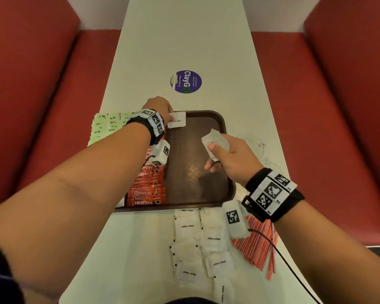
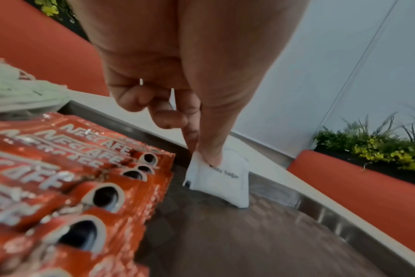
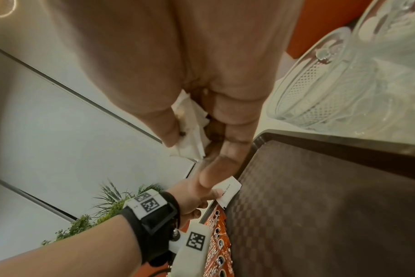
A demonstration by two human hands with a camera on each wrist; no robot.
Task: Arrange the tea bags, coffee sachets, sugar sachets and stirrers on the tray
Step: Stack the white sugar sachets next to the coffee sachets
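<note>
A brown tray [image 1: 219, 126] lies mid-table. Red Nescafe coffee sachets [image 1: 148, 185] line its left side, and green tea bags [image 1: 105, 128] sit at the far left. My left hand [image 1: 160, 108] pinches a white sugar sachet [image 1: 177, 120] at the tray's far left corner; the left wrist view shows this sugar sachet [image 2: 219, 178] standing on edge against the rim. My right hand [image 1: 226, 154] grips a small stack of white sugar sachets [image 1: 215, 142] above the tray's right half. Loose sugar sachets [image 1: 198, 240] lie on the table in front of the tray. Red stirrers [image 1: 259, 244] lie to their right.
Clear glass dishes [image 3: 344, 78] stand on the table right of the tray. A purple round sticker [image 1: 185, 81] marks the table beyond the tray. Red bench seats [image 1: 42, 95] flank the white table [image 1: 184, 40] on both sides.
</note>
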